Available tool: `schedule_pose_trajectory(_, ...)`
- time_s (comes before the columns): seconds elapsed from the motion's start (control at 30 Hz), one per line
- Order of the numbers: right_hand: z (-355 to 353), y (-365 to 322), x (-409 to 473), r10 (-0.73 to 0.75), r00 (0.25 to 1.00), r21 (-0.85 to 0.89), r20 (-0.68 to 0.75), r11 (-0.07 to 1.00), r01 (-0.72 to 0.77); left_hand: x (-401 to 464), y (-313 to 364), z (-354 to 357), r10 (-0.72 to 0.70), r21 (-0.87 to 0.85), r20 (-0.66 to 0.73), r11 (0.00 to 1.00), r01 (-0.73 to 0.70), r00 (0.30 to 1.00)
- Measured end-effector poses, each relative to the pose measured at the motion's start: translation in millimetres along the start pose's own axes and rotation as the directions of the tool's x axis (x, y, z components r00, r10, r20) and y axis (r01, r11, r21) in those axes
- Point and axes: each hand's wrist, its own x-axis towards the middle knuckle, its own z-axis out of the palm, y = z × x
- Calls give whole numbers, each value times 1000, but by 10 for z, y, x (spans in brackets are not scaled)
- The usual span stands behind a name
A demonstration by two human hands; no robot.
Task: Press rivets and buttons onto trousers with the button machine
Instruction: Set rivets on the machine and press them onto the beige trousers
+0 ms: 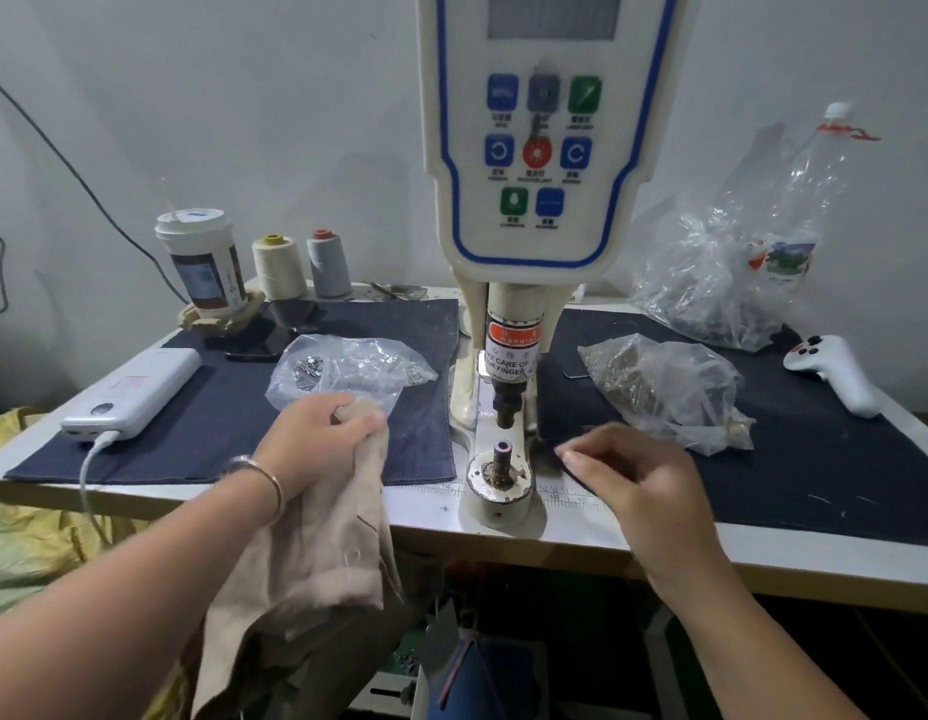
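My left hand (316,439) grips a bunched fold of the beige woven trousers (316,563), fingers curled round the cloth at the front edge of the white work table (431,504). The rest of the garment hangs off the table edge toward my lap. A thin metal bracelet (267,478) sits on that wrist.

My right hand (633,475) hovers just right of the cream button machine (529,148), thumb and forefinger drawn narrow together at the tips. Cannot tell whether a rivet is pinched there; anything between them is too small to see.

The machine's black upper punch (505,405) stands raised, apart from the purple-tipped lower die post (502,454) on its round chipped base. No cloth lies between them. Red warning label on the ram above.

Dark blue denim mats (218,423) cover the table on both sides of the machine. On the left mat: a clear plastic bag of silver fasteners (347,366), just beyond my left hand. On the right mat: a clear plastic bag of brass-coloured fasteners (659,387), near my right hand.

Further left, a white power bank (134,392) with a white cable plugged in, a black phone (264,335), a paper cup with white lid (202,262), a cream thread cone (279,267) and a grey thread cone (328,265). Far right, a white handheld controller (836,371) and a large crumpled clear bag (721,283).
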Motion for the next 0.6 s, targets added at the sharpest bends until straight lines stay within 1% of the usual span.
schedule_pose_trajectory(0.03, -40, -25, -104, -3, 1000, -45, 19, 999, 4, -17, 106, -135, -61, -158, 115, 984, 79, 991)
schedule_pose_trajectory(0.07, -76, -64, -198, -12, 999, -89, 51, 996, 17, -56, 224, -295, -96, -294, 264, 940, 175, 960)
schedule_pose_trajectory(0.1, -105, -115, -277, -18, 995, -123, 94, 992, 29, -105, 333, -447, -98, -376, 426, 885, 275, 899)
schedule_pose_trajectory(0.13, -117, -177, -343, -15, 989, -143, 149, 989, 36, -180, 431, -581, -70, -404, 570, 844, 353, 819)
schedule_pose_trajectory(0.17, -114, -257, -401, -8, 978, -150, 210, 988, 41, -262, 510, -686, -24, -391, 678, 835, 388, 734)
schedule_pose_trajectory(0.23, -72, -452, -493, -17, 959, -101, 281, 994, 47, -430, 663, -800, 59, -338, 814, 857, 389, 579)
schedule_pose_trajectory(0.3, -11, -595, -537, -44, 946, -59, 322, 996, 66, -601, 821, -844, 140, -325, 890, 863, 387, 434)
schedule_pose_trajectory(0.33, 20, -636, -544, -35, 926, -60, 376, 996, 63, -678, 915, -859, 167, -328, 903, 863, 385, 396)
schedule_pose_trajectory(0.37, 49, -688, -545, 6, 888, -56, 459, 998, 22, -736, 996, -873, 188, -340, 905, 858, 384, 381)
schedule_pose_trajectory(0.4, 71, -736, -545, 56, 825, -24, 563, 998, -51, -787, 1076, -885, 208, -357, 902, 850, 386, 378)
schedule_pose_trajectory(0.47, 88, -789, -552, 77, 662, 89, 745, 973, -213, -853, 1199, -910, 253, -410, 883, 827, 385, 396)
schedule_pose_trajectory(0.5, 81, -807, -566, 76, 605, 120, 793, 953, -277, -877, 1243, -925, 280, -439, 870, 814, 380, 406)
schedule_pose_trajectory(0.53, 63, -815, -584, 88, 579, 129, 811, 938, -323, -903, 1284, -938, 312, -466, 861, 800, 379, 401)
schedule_pose_trajectory(0.6, -14, -778, -607, 122, 585, 135, 802, 917, -377, -945, 1315, -942, 393, -511, 851, 771, 379, 348)
